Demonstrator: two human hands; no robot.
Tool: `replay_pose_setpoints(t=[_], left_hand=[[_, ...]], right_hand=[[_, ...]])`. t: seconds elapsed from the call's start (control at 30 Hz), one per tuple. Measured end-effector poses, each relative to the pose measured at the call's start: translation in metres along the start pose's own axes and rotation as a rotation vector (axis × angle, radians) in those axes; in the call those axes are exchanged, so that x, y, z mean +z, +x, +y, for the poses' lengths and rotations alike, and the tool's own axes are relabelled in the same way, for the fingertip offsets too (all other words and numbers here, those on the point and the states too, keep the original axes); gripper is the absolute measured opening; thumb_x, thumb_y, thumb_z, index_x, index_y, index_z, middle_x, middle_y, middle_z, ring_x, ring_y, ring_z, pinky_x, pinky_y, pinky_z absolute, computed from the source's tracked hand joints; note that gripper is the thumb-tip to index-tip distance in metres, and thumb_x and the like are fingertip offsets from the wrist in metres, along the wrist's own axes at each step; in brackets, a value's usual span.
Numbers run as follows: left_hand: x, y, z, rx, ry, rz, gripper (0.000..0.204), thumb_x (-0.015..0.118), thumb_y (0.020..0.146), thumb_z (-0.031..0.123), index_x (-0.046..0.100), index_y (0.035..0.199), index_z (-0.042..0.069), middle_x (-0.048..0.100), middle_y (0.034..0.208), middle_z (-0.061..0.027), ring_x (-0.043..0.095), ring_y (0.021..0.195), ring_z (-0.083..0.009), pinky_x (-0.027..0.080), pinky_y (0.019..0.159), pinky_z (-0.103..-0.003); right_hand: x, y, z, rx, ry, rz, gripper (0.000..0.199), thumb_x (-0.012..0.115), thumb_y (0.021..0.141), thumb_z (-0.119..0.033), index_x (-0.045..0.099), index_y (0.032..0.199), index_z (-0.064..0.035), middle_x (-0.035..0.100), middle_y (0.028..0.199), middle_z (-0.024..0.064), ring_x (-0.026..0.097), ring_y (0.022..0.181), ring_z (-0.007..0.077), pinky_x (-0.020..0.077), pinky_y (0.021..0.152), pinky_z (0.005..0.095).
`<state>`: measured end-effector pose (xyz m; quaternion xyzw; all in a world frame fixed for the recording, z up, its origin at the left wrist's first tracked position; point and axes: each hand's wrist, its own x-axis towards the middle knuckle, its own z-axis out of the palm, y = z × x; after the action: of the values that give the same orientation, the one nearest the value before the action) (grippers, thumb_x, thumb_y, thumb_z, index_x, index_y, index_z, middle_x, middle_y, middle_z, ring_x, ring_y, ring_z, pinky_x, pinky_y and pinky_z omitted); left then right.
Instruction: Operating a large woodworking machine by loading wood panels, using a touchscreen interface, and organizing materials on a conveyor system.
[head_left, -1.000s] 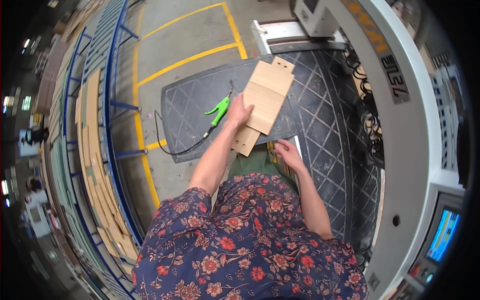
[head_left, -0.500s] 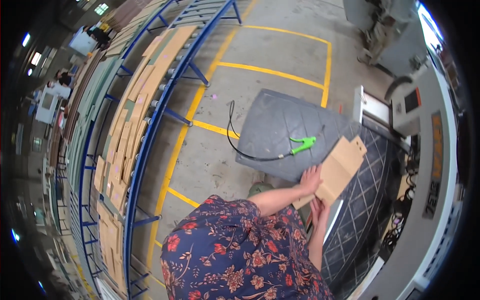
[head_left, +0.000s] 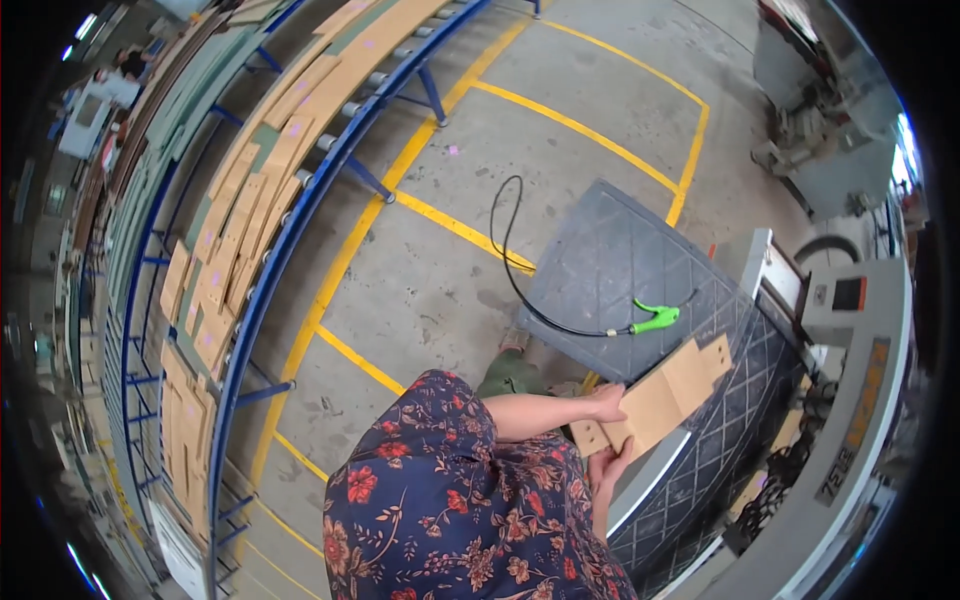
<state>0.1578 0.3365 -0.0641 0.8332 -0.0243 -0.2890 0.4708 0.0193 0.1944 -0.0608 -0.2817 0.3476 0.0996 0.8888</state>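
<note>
I see both hands on one flat die-cut cardboard blank [head_left: 660, 392], which sits at about 4 o'clock from the middle of the view. The left hand [head_left: 606, 403] lies on top of its near end, fingers flat and together, pressing down on the card. The right hand [head_left: 606, 468] comes from below, at 6 o'clock of the left one, and its fingers close on the lower edge of the same blank; the thumb I cannot see clearly. So the blank is held between the two hands, tilted, its far end with two small tabs pointing to 2 o'clock.

Under the blank is a dark rubber floor mat [head_left: 620, 270] with a diamond pattern. On the mat, at 12 o'clock of the blank, lies a green air blow gun [head_left: 656, 319] with a black hose [head_left: 512, 250] that curls away toward 11 o'clock. It is apart from both hands.

At 3 o'clock stands a grey machine [head_left: 850, 400] with a control panel. At 9 o'clock a blue roller rack [head_left: 290, 230] carries many cardboard blanks [head_left: 225, 270].

As I judge it, the work is in an early or middle stage: one blank is in hand and unfolded, and many wait on the rack.
</note>
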Motion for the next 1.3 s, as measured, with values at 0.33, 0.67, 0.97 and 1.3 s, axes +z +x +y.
replay_pose_setpoints(t=[0.33,0.67,0.97,1.3], left_hand=[[0.004,-0.024,-0.013,-0.013,-0.468,-0.227,0.051,0.087,0.072,0.027,0.072,0.114,0.001,0.075,0.106,-0.0109,0.071,0.094,-0.0189,0.056,0.083,-0.034],[-0.040,-0.191,-0.037,0.198,-0.714,0.020,0.063,0.087,0.075,0.025,0.063,0.128,0.000,0.072,0.116,-0.0088,0.067,0.102,-0.0161,0.053,0.093,-0.033],[-0.058,-0.304,-0.131,0.083,-0.982,0.353,0.078,0.088,0.075,0.042,0.059,0.131,-0.003,0.067,0.124,-0.0174,0.064,0.112,-0.0232,0.052,0.098,-0.037],[-0.073,-0.540,-0.281,-0.032,-1.442,0.930,0.072,0.083,0.080,0.044,0.062,0.133,0.001,0.068,0.124,-0.0141,0.066,0.111,-0.0229,0.052,0.097,-0.035]], right_hand=[[-0.036,-0.035,0.005,0.266,-0.198,-0.046,0.054,0.059,0.101,-0.043,0.054,0.141,-0.0071,0.063,0.136,0.0111,0.058,0.128,0.0282,0.0442,0.109,0.0474],[-0.023,-0.065,-0.061,0.072,-0.381,-0.624,0.112,0.082,0.078,-0.054,0.019,0.161,-0.0122,0.040,0.158,0.0104,0.042,0.143,0.0308,0.0366,0.116,0.0511],[0.150,-0.048,0.059,0.080,-0.992,-0.746,0.067,0.076,0.082,-0.010,0.048,0.142,-0.0023,0.060,0.133,0.0106,0.058,0.122,0.0270,0.0469,0.105,0.0422],[0.235,-0.135,0.375,0.465,-1.240,-1.109,0.061,0.076,0.083,-0.009,0.051,0.138,-0.0005,0.065,0.126,0.0112,0.063,0.116,0.0259,0.0502,0.102,0.0404]])
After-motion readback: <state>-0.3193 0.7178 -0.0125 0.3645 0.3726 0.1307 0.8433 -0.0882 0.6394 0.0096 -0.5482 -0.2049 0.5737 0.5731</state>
